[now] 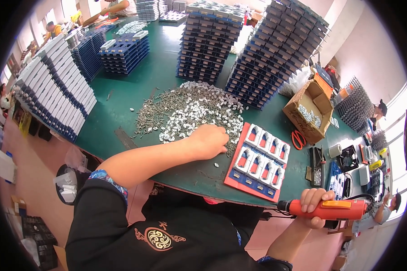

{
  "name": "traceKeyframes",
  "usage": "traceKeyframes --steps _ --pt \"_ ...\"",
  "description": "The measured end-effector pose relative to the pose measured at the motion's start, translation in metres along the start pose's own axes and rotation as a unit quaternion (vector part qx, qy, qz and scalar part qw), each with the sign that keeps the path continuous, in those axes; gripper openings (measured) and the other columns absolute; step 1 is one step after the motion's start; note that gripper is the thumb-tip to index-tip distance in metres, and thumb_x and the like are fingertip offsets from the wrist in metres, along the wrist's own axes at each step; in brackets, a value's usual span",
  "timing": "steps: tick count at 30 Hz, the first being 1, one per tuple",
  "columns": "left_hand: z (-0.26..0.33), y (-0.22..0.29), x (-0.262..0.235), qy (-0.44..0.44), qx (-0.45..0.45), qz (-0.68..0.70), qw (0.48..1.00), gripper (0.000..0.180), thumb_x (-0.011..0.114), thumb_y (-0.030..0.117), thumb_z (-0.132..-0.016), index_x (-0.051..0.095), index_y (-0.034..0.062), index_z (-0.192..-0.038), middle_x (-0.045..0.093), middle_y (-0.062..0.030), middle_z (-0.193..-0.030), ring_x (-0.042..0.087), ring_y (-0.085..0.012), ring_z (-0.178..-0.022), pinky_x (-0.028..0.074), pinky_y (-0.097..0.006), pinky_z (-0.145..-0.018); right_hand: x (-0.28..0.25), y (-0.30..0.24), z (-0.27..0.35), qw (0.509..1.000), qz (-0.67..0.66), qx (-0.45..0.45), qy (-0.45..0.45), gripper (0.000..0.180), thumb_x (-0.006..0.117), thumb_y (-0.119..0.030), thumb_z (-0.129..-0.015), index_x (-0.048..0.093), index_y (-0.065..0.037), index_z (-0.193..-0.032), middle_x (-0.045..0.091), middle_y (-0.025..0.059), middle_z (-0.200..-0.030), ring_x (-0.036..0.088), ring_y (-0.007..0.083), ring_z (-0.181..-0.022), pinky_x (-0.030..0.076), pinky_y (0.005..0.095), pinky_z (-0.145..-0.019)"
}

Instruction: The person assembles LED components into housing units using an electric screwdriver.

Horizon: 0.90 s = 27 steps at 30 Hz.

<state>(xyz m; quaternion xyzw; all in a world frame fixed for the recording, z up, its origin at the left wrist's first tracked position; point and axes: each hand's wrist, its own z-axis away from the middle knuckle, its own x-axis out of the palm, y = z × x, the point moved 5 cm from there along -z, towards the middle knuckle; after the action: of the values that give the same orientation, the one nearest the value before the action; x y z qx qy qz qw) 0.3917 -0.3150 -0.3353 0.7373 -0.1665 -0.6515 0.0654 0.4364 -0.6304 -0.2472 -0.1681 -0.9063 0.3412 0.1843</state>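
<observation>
My left hand (pixel 207 142) reaches into the near right side of a loose pile of screws (pixel 154 113) and small white parts (pixel 183 118). Its fingers curl down among the pieces, and whatever lies between them is hidden. My right hand (pixel 313 204) is wrapped round a red electric screwdriver (pixel 348 210) with an orange lever, held at the table's front edge with its tip pointing left. Between my hands lies a red board (pixel 231 179) bearing a blue panel (pixel 248 180) and two rows of white arch-shaped frames (pixel 256 163).
Tall stacks of blue and grey panels (pixel 208 45) stand behind the pile, with white-and-blue stacks (pixel 54 90) at left. Right of the board are red-handled scissors (pixel 298 140), a cardboard box (pixel 303 118) and a tape roll (pixel 334 151). Other people (pixel 117 8) sit farther off.
</observation>
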Motion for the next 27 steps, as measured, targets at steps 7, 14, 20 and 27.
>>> traceKeyframes --steps 7,14,20,27 --pt "-0.001 -0.005 0.009 0.007 -0.058 0.013 0.998 0.020 0.064 0.023 -0.086 0.063 0.0036 -0.081 0.062 -0.0129 -0.091 0.060 -0.0345 -0.092 0.049 -0.046 -0.081 0.000 -0.003 0.000 1.000 0.004 0.000 -0.001 0.058 0.083 -0.013 -0.069 0.051 -0.005 -0.117 0.061 0.0051 -0.077 0.058 0.0170 -0.065 0.044 0.0277 -0.060" --pt "0.005 -0.010 0.004 -0.030 -0.025 0.041 0.998 0.013 0.062 0.016 -0.086 0.066 0.0046 -0.091 0.062 -0.0127 -0.095 0.059 -0.0332 -0.097 0.048 -0.044 -0.084 -0.002 -0.005 0.003 1.000 0.009 -0.004 0.012 0.057 0.083 -0.014 -0.069 0.052 -0.005 -0.116 0.061 0.0048 -0.076 0.058 0.0164 -0.063 0.044 0.0270 -0.059" --pt "0.013 -0.013 -0.007 -0.023 -0.010 0.074 0.997 0.014 0.063 0.012 -0.084 0.068 0.0057 -0.096 0.063 -0.0115 -0.098 0.059 -0.0322 -0.099 0.048 -0.043 -0.085 -0.007 -0.005 0.005 1.000 0.011 -0.009 0.019 0.057 0.084 -0.014 -0.068 0.052 -0.005 -0.115 0.061 0.0047 -0.076 0.058 0.0164 -0.063 0.044 0.0270 -0.058" --pt "0.013 -0.013 -0.010 -0.022 0.018 0.050 0.998 0.013 0.066 0.012 -0.082 0.069 0.0061 -0.094 0.063 -0.0089 -0.093 0.059 -0.0317 -0.095 0.048 -0.042 -0.083 -0.008 -0.005 0.008 1.000 0.004 -0.004 0.016 0.058 0.084 -0.014 -0.068 0.052 -0.005 -0.115 0.061 0.0046 -0.076 0.059 0.0165 -0.064 0.044 0.0269 -0.058"
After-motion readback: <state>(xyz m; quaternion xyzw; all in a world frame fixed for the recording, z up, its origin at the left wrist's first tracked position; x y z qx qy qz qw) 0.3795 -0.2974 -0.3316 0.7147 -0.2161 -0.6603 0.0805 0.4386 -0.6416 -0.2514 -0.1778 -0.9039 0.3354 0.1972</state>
